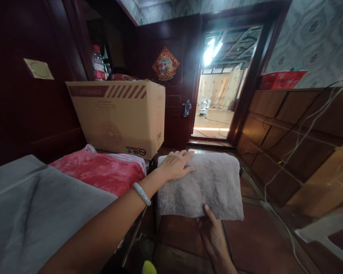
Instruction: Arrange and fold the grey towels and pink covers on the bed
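A grey, fluffy folded cloth [205, 186], towel-like, is spread out in front of me. Resting on its upper left part is my left hand [175, 164], palm down with fingers stretched out and a pale bangle at the wrist. My right hand [213, 232] grips the cloth's near edge from below, its thumb on top and the other fingers mostly hidden underneath. What bears the cloth at its far side is mostly covered.
Left of the cloth lie a red blanket [103, 169] and a grey cover [40, 213]. A large cardboard box [114, 121] stands behind them, a bottle [98, 64] on top. At right, white cables [297, 140] hang past a wooden cabinet [305, 114]. The doorway shows a fan [204, 106].
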